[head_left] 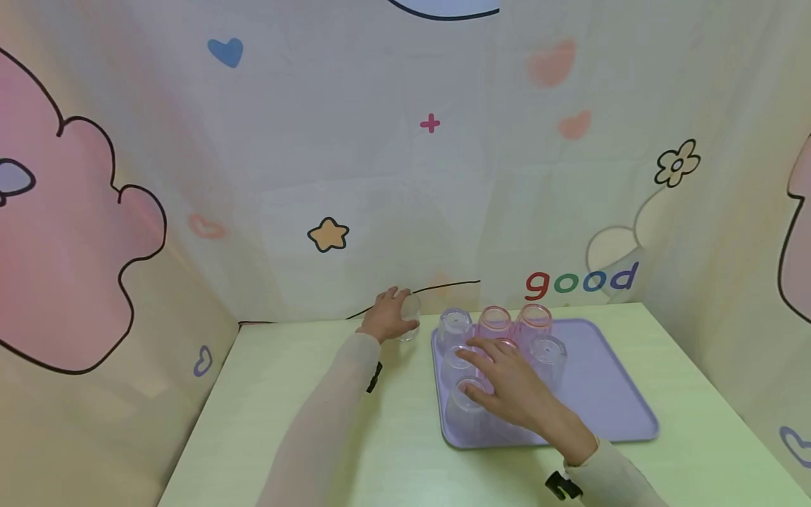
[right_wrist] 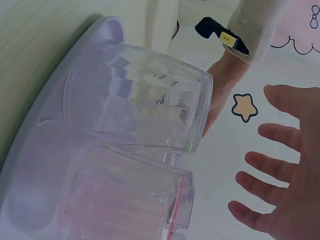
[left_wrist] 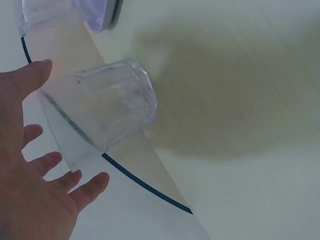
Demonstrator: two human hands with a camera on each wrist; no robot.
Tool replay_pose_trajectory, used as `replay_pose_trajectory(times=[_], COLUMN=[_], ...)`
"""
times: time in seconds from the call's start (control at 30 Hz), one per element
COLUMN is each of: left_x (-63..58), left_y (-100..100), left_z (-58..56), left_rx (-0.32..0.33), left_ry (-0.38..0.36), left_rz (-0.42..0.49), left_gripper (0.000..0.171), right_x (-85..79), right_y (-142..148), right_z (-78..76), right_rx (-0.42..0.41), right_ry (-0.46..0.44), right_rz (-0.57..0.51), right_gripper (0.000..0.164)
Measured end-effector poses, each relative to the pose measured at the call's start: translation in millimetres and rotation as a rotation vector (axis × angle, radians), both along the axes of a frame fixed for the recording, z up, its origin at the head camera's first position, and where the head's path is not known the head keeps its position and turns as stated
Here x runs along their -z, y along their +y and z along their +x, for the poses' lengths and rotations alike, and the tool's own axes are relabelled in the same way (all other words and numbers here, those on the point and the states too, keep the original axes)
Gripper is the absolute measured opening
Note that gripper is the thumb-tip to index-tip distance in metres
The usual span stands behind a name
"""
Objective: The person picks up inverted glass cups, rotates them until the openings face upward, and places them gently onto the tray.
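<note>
At the back of the table, my left hand [head_left: 388, 317] is around a clear plastic-looking cup [head_left: 412, 310]. That cup [left_wrist: 107, 107] stands with its wide rim towards my palm and its thick base down at the table. My left thumb lies at one side of the rim; the other fingers spread loosely along the opposite side. Over the purple tray [head_left: 608, 387] hovers my right hand [head_left: 510, 384], its fingers spread apart. In the right wrist view, that hand [right_wrist: 285, 160] is apart from an upturned clear cup [right_wrist: 145, 95] and a pink-tinted cup [right_wrist: 125, 195].
Several upturned cups crowd the tray's left and middle, including a clear cup [head_left: 455, 327] and pink-rimmed cups at the back. Another clear cup [head_left: 548, 362] stands right of them. A printed curtain [head_left: 380, 176] hangs right behind the table [head_left: 266, 422].
</note>
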State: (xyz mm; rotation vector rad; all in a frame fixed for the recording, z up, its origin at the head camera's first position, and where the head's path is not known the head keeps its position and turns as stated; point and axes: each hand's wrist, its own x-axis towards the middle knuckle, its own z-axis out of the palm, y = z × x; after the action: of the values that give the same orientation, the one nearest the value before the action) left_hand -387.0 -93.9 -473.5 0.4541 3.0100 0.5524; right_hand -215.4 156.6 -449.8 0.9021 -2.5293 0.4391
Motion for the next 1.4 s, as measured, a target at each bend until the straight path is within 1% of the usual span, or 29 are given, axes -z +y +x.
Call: replay_pose_trajectory(times=[0.23, 0.4, 0.5, 0.63, 0.73, 0.93, 1.07, 1.23, 1.33, 1.4], left_x=[-0.4, -1.4, -0.4, 0.8, 0.6, -2.5, -3.7, -5.9, -10.5, -14.6], left_y=[2, 7, 8, 8, 7, 6, 3, 0, -2, -5], left_z=[-2.1, -1.4, -1.1, -1.3, -0.7, 4.4, 8.1, 9.1, 11.6, 15.6], left_rx=[-0.015, -0.006, -0.016, -0.029, -0.033, -0.005, 0.012, 0.020, 0.016, 0.013], left_ry=[-0.023, -0.009, -0.009, -0.015, -0.018, -0.013, -0.005, 0.016, 0.039, 0.057], left_rz=[-0.051, -0.053, -0.057, -0.038, -0.026, -0.045, -0.045, -0.063, -0.041, -0.002], left_gripper=[0.076, 0.077, 0.078, 0.078, 0.079, 0.078, 0.077, 0.076, 0.076, 0.075], right_x=[1.6, 2.4, 2.0, -0.2, -3.0, -8.8, -11.6, -13.9, -16.1, -17.6], right_y=[-1, 0, 0, -2, -5, -11, -15, -17, -19, -20], right_z=[0.6, 0.0, -0.1, -1.5, -3.1, -8.0, -11.2, -15.0, -16.7, -16.9], right_rx=[-0.014, -0.015, -0.014, -0.014, -0.011, -0.009, -0.026, -0.025, -0.020, -0.019], right_ry=[0.014, 0.016, 0.018, 0.035, 0.029, -0.015, -0.005, 0.011, 0.011, 0.002], right_rz=[-0.007, -0.019, -0.018, -0.009, 0.001, 0.013, 0.008, 0.002, 0.002, 0.002], right_gripper=[0.049, 0.049, 0.050, 0.051, 0.051, 0.051, 0.050, 0.048, 0.049, 0.050])
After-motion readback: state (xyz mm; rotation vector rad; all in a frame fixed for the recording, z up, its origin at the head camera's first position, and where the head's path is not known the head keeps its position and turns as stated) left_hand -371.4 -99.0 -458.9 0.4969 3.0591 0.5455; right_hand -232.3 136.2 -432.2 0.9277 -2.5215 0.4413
